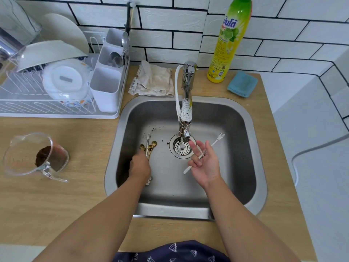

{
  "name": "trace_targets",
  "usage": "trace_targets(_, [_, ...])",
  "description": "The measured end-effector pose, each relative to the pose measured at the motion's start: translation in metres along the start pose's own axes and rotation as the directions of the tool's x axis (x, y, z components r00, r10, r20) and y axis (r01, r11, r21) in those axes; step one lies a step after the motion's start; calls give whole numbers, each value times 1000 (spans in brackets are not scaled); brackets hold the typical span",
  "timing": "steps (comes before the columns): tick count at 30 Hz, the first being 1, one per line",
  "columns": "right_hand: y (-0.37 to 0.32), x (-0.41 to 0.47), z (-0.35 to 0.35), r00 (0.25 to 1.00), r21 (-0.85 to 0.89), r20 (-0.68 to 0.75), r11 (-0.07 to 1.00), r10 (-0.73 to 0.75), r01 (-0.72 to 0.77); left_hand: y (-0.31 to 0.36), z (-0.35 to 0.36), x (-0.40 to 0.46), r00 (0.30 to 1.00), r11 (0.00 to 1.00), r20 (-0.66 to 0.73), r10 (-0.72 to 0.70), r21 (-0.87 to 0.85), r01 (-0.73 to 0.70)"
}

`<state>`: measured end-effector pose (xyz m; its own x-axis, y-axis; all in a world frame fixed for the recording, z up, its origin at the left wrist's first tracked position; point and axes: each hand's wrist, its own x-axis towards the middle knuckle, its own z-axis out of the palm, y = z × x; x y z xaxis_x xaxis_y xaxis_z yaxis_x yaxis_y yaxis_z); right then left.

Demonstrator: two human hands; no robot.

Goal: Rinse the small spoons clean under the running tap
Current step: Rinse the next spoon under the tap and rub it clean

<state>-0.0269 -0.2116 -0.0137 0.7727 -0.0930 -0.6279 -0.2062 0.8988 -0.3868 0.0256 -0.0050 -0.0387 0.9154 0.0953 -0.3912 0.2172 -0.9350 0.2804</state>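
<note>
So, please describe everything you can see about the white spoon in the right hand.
The white spoon is long and thin, with a small oval bowl at its far end; it looks like plastic or ceramic. It lies tilted, bowl up and to the right, above the sink, right of the tap's stream. The right hand, palm up, holds its handle between the fingers. Nothing else touches it.

A slim white spoon (204, 152) slants bowl-up across the right hand's (204, 167) fingers, just right of the tap (184, 118). Several gold spoons (150, 146) lie bunched on the sink (236, 140) floor, bowls pointing away, handles under the left hand (140, 167).
</note>
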Motion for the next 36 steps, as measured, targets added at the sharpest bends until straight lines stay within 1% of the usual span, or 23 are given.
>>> trace_targets(5, [0,-1,1,1000,-12,8,1000,16,-16,0,-4,2,999,997,14,-49,-59,50])
trace_targets(8, [-1,-1,0,1000,-7,7,1000,12,-12,3,-6,-2,997,992,-10,-77,-103,76])
trace_targets(10, [-1,-1,-1,1000,-1,4,1000,4,-4,5,-7,-3,998,991,-12,-64,-116,62])
trace_targets(12, [0,0,1,1000,-16,-12,1000,-15,15,7,-7,-5,1000,985,-15,23,-171,-25])
trace_targets(13, [1,1,3,999,-35,-30,999,-37,36,9,-6,-7,994,972,-31,104,-206,-109])
trace_targets(15, [4,4,8,992,-87,-76,992,-101,95,12,-3,-12,968,944,-71,239,-217,-249])
trace_targets(16, [5,6,10,987,-107,-98,987,-130,119,13,-1,-14,962,940,-74,262,-206,-272])
trace_targets(17, [7,8,12,982,-120,-118,984,-148,134,12,0,-13,965,947,-59,255,-184,-262])
trace_targets(18, [8,9,13,979,-130,-131,982,-156,139,9,2,-13,975,963,-34,219,-151,-221])
trace_targets(21, [12,9,13,981,-160,-130,980,-141,120,-2,-2,-8,997,998,40,68,-3,-68])
trace_targets(23, [13,9,13,985,-165,-118,981,-126,105,-6,-4,-6,999,998,32,32,58,-33])
trace_targets(25, [12,9,12,987,-160,-112,983,-114,95,-4,-5,-5,1000,998,6,24,53,-25])
trace_targets(27, [11,9,12,989,-149,-106,985,-106,89,1,-4,-5,999,999,-29,41,12,-41])
trace_targets(29, [12,9,12,988,-153,-108,984,-114,96,6,-1,-7,991,988,-60,122,-90,-128])
trace_targets(30, [13,9,12,986,-168,-113,980,-124,104,9,-1,-9,982,968,-60,177,-168,-185])
trace_targets(32, [16,8,13,980,-211,-124,969,-157,128,13,-1,-17,966,913,-3,257,-326,-244])
trace_targets(34, [21,8,14,974,-265,-118,951,-193,156,17,0,-22,940,874,54,338,-388,-292])
trace_targets(36, [24,7,16,974,-329,-103,931,-203,159,19,1,-25,915,837,70,398,-436,-331])
